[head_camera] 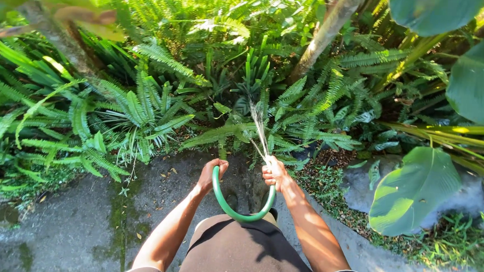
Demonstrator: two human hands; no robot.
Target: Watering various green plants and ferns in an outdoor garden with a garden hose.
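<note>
A green garden hose [238, 213] curves in a loop between my two hands. My left hand [212, 173] grips one side of the loop. My right hand [273, 173] grips the hose end, thumb over the opening. A thin spray of water [259, 126] shoots up and forward from it into the ferns [145, 110] ahead.
Dense ferns and green plants fill the bed ahead. A slanted tree trunk [325, 33] rises at centre right. Large broad leaves [414, 187] hang at the right. I stand on a wet, mossy concrete path [75, 226] with fallen leaves.
</note>
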